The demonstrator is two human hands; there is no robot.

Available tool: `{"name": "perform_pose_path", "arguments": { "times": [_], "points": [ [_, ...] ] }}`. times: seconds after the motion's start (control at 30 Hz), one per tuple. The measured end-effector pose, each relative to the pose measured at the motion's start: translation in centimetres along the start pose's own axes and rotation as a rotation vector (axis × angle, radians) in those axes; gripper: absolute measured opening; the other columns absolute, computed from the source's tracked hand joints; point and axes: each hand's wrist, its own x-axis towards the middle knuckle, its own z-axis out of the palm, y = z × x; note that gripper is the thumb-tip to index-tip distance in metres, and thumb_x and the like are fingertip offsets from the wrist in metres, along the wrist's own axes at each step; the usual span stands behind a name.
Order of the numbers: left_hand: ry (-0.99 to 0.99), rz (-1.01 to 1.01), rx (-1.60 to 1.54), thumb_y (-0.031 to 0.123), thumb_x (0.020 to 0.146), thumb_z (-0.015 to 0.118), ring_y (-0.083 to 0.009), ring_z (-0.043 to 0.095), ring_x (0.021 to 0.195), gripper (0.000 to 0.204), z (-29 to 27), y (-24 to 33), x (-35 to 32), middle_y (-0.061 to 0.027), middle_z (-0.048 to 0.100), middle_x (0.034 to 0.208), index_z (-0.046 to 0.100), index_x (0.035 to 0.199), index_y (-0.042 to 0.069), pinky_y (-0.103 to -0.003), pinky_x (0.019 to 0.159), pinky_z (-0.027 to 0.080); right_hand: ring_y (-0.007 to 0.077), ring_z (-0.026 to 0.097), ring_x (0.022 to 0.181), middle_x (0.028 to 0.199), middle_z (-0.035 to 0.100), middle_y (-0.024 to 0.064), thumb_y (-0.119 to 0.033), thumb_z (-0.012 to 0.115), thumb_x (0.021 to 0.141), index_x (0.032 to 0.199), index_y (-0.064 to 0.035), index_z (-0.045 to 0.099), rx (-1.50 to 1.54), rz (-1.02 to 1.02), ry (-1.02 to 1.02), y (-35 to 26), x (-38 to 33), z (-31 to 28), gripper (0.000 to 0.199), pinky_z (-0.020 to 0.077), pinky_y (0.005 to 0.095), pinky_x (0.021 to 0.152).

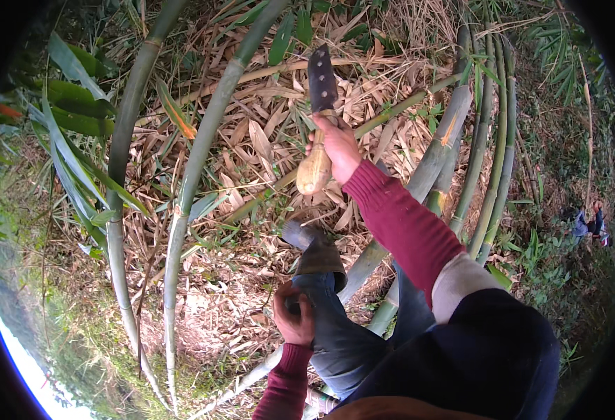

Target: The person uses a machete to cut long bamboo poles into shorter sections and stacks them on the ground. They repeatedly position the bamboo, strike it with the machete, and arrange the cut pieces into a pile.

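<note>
Item: one knife, located in my right grip, which is clenched around its handle; handle pale, with a bulbous butt projecting toward me; blade dark, spotted with pale round marks, pointing away ahead of the grip. Item: my left grip, released, fingers loosely curled with a gap at the thumb, beside my leg in blue jeans; whether it touches the cloth I cannot tell. Item: one muddy boot, just ahead of my left grip. Item: two greenish bamboo stalks, standing to the left of both grips. Item: one thick bamboo stem, slanting to the right of my right grip, bearing an orange mark, passing beneath my maroon sleeve. Item: several slimmer stems, farther right. Item: dry leaf litter, spread below and around both grips
</note>
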Motion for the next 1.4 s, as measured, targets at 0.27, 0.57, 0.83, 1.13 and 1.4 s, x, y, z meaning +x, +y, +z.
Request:
{"name": "perform_pose_path", "arguments": {
  "times": [0.27, 0.57, 0.83, 1.13, 1.4],
  "points": [
    [0.067, -0.079, 0.153, 0.021, 0.088, 0.064, -0.0241, 0.063, 0.090, 0.036, 3.7, 1.1, -0.9, -0.0118, 0.067, 0.095, 0.058, 0.117, -0.001, -0.039, 0.088, 0.048, 0.0191, 0.058, 0.061, 0.083, 0.054, 0.0085, -0.007, 0.061, 0.092, 0.107, -0.0003, 0.049, 0.090, -0.097, -0.187, -1.8, 8.8, 5.0, 0.021, 0.0579, 0.0368, 0.055],
    [0.107, -0.199, 0.260, 0.026, 0.087, 0.063, -0.0256, 0.065, 0.085, 0.036, 4.8, -0.6, -3.1, -0.0125, 0.068, 0.090, 0.061, 0.113, 0.001, -0.039, 0.082, 0.050, 0.0197, 0.058, 0.052, 0.076, 0.057, 0.0104, -0.009, 0.063, 0.092, 0.119, 0.0008, 0.039, 0.047, 0.065, -0.230, -1.1, 10.5, 9.8, 0.038, 0.0556, 0.0364, 0.044],
    [0.151, -0.273, 0.285, 0.012, 0.084, 0.056, -0.0220, 0.064, 0.082, 0.034, 5.2, -2.0, -3.7, -0.0129, 0.068, 0.092, 0.061, 0.115, 0.000, -0.036, 0.079, 0.050, 0.0211, 0.060, 0.057, 0.077, 0.055, 0.0096, -0.008, 0.062, 0.091, 0.091, 0.0036, 0.057, 0.275, 0.103, -0.260, -6.3, 13.6, 7.4, 0.013, 0.0596, 0.0403, 0.052],
    [0.039, -0.314, 0.169, 0.013, 0.082, 0.065, -0.0210, 0.063, 0.084, 0.036, 6.9, -1.4, -0.6, -0.0087, 0.066, 0.088, 0.060, 0.116, 0.002, -0.036, 0.078, 0.050, 0.0195, 0.061, 0.058, 0.076, 0.057, 0.0081, -0.007, 0.063, 0.090, 0.094, 0.0005, 0.056, -0.070, 0.294, -0.380, -3.7, 12.4, 6.1, 0.012, 0.0587, 0.0374, 0.052],
    [0.363, 0.536, 0.392, 0.024, 0.077, 0.081, -0.0327, 0.054, 0.113, 0.086, -3.5, 0.9, 31.9, -0.0198, 0.053, 0.127, 0.035, 0.147, 0.005, -0.047, 0.102, 0.041, 0.0182, 0.062, 0.060, 0.076, 0.059, 0.0059, -0.012, 0.067, 0.089, 0.099, -0.0018, 0.059, -0.301, 0.409, -0.441, -8.0, 14.2, 0.1, 0.016, 0.0582, 0.0364, 0.056]
  ]
}}
